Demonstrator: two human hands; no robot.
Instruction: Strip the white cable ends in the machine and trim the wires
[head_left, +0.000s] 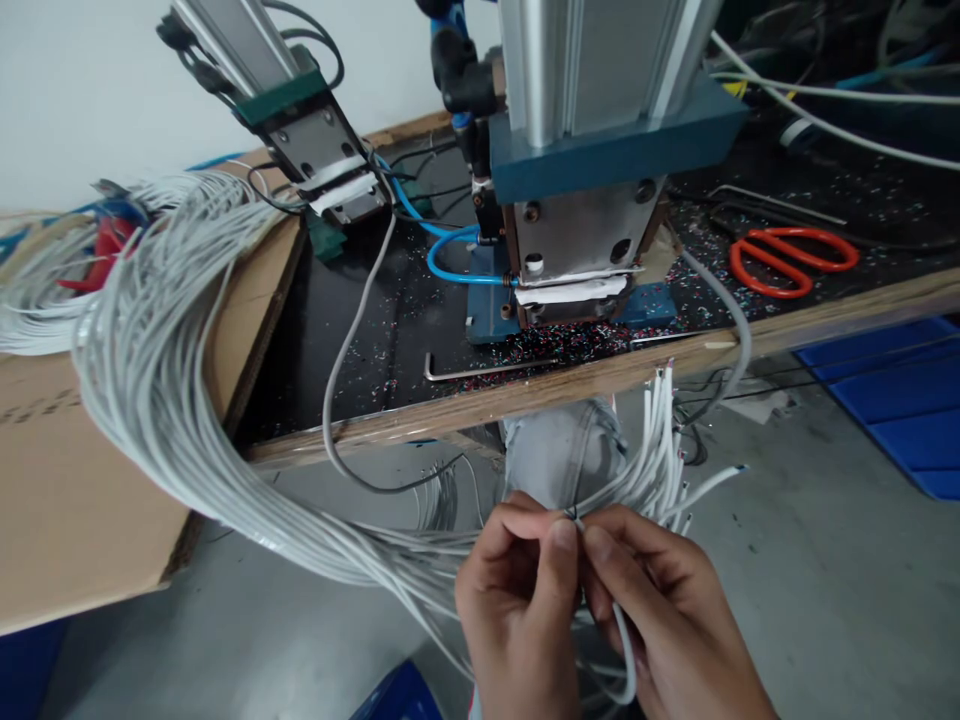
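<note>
Close together at the lower middle, my left hand (517, 610) and my right hand (667, 605) pinch the end of one light grey cable (624, 640) between thumbs and forefingers. A small dark tip shows between the fingertips, too fine to make out. The cable bends down in a loop beside my right palm. Behind my hands, a bundle of cut cable ends (656, 430) points up, and some show coloured wires at their tips. From there the long bundle of grey cables (180, 400) sweeps left over the bench edge onto a cardboard sheet.
A pneumatic press (577, 230) stands on the black bench (300, 370), with coloured scraps around it. A second press (322, 150) is behind left. Orange-handled scissors (795, 260) and a hex key (487, 370) lie near the wooden edge. A blue crate (900, 400) is at right.
</note>
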